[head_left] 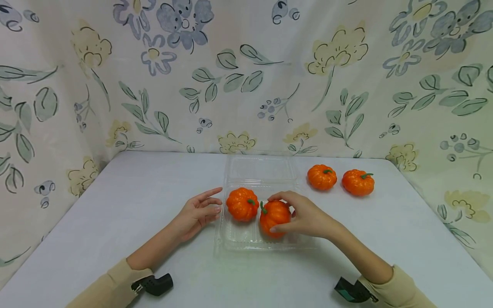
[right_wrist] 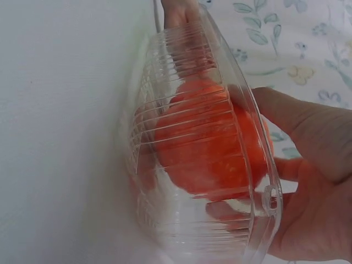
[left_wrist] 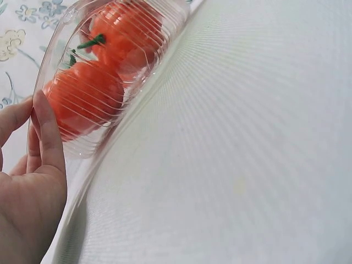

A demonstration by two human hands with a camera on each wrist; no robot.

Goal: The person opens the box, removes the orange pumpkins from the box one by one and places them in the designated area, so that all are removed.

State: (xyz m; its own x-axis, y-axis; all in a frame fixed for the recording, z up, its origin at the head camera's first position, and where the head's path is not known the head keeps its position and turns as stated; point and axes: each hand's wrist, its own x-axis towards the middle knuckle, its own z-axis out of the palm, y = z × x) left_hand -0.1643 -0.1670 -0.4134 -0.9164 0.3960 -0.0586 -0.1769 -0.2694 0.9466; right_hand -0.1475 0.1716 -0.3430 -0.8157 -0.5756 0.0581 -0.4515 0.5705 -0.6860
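A clear plastic clamshell box (head_left: 239, 244) lies on the white table with its lid (head_left: 262, 169) folded back. Inside its left half sits a small orange pumpkin (head_left: 242, 204) with a green stem. My right hand (head_left: 304, 216) grips a second orange pumpkin (head_left: 274, 217) in the right half, thumb at the near side and fingers over the far side. Through the ribbed wall, the right wrist view shows this held pumpkin (right_wrist: 203, 146) low in the box. My left hand (head_left: 196, 216) is at the box's left edge, fingers extended, fingertips right at the rim (left_wrist: 37, 82).
Two more orange pumpkins, one nearer (head_left: 322, 177) and one farther right (head_left: 358, 182), stand on the table right of the lid. A floral curtain (head_left: 246, 111) hangs behind the table and along both sides. Each sleeve carries a black wrist camera (head_left: 158, 284).
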